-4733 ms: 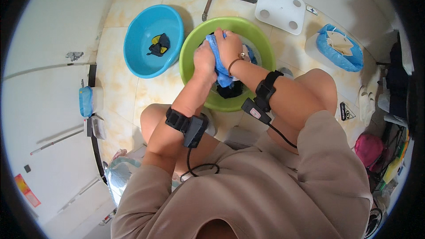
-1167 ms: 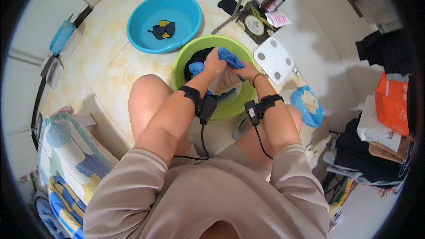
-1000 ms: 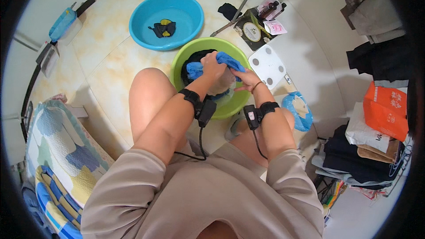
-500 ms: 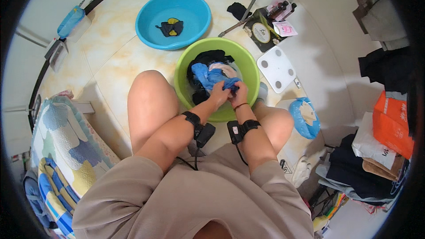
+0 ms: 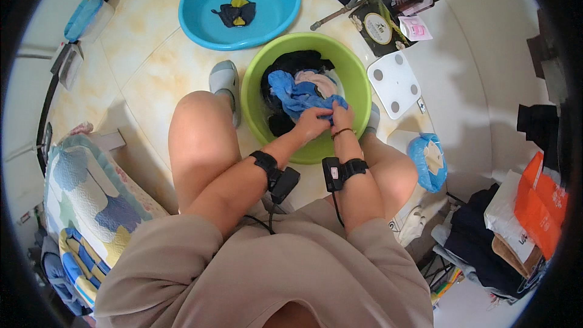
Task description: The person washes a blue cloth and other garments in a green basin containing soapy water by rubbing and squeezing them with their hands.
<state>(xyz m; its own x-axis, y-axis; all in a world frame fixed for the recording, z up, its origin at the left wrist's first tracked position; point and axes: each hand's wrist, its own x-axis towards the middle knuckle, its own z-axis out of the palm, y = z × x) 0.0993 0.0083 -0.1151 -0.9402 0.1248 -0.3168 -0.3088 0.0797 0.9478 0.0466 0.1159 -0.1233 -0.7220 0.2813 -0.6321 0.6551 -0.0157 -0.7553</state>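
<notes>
A green basin [image 5: 359, 85] stands on the floor between my knees with wet laundry in it. Inside lie a blue cloth [image 5: 288, 93], a pale pink cloth [image 5: 320, 82] and black clothing [image 5: 299, 61]. Over the basin's near right part, my left hand [image 5: 313, 123] and my right hand [image 5: 342, 116] are close together. Both have their fingers closed on the right end of the blue cloth, bunched between them. The rest of that cloth trails left over the pile. My fingertips are partly hidden.
Beyond the green basin is a blue basin [image 5: 188, 15] holding a dark and yellow cloth [image 5: 237, 13]. To the right are a black box [image 5: 376, 27], a white scale [image 5: 395, 85] and a blue-lined bin [image 5: 428, 164]. A metal pole [image 5: 346, 9] reaches toward the basins.
The head view has shifted, so the basins sit higher in it and my left slipper shows. My hands stay together on the blue cloth, with slightly changed finger positions.
</notes>
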